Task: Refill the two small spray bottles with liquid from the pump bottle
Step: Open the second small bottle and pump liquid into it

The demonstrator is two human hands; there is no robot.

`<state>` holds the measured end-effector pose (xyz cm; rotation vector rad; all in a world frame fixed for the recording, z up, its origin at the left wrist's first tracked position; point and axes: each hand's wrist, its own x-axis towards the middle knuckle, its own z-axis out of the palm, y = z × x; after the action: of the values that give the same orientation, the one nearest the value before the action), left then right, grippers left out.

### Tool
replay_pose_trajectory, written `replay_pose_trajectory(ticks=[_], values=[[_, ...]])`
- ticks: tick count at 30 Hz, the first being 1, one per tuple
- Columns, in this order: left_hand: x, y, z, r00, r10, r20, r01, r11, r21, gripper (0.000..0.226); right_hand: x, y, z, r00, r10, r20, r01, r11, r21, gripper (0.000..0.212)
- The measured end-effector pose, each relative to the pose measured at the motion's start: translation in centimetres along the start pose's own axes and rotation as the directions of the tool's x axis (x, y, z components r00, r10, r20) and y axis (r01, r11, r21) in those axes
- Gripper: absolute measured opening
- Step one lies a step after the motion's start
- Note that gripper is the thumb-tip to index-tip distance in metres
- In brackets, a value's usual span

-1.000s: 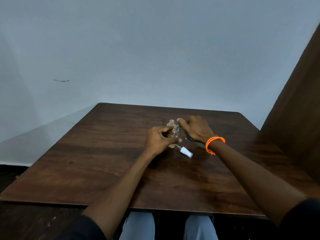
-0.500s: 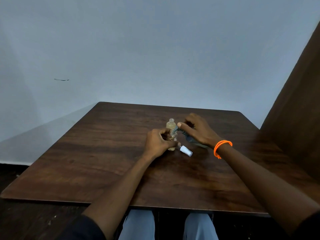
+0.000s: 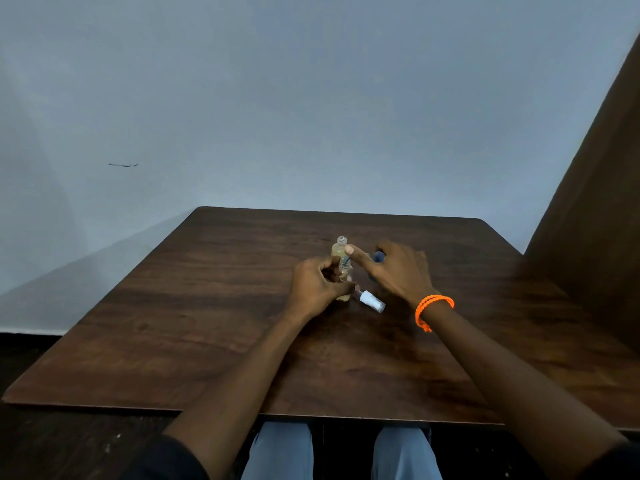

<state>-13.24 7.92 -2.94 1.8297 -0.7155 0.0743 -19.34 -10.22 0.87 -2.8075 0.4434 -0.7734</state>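
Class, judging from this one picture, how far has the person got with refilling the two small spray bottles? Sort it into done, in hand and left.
Done: one small bottle stands uncapped, yellowish liquid inside, and a white spray cap lies on the table.
In hand: the left hand grips a second small bottle; the right hand holds a dark nozzle at its mouth.
Left: finishing this fill and capping both bottles. Fill levels are unclear.

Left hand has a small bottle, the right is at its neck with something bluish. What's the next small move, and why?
Probably ease the bluish nozzle tip down into the small bottle that the left hand grips, then pump: the right hand holds it just at the neck, and the white spray cap lies off on the table.
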Motion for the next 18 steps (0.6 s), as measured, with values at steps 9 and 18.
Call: replay_pose_trajectory(ticks=[9, 18], values=[[0.3, -0.7, 0.3, 0.999, 0.029, -0.019, -0.028, 0.999, 0.03, 0.031, -0.4, -1.4, 0.0, 0.99, 0.097, -0.107, -0.093, 0.995, 0.043, 0.091], [0.5, -1.4, 0.2, 0.999, 0.043, -0.016, -0.042, 0.999, 0.016, 0.021, 0.3, -1.6, -0.2, 0.999, 0.051, -0.006, -0.051, 0.997, 0.052, 0.086]])
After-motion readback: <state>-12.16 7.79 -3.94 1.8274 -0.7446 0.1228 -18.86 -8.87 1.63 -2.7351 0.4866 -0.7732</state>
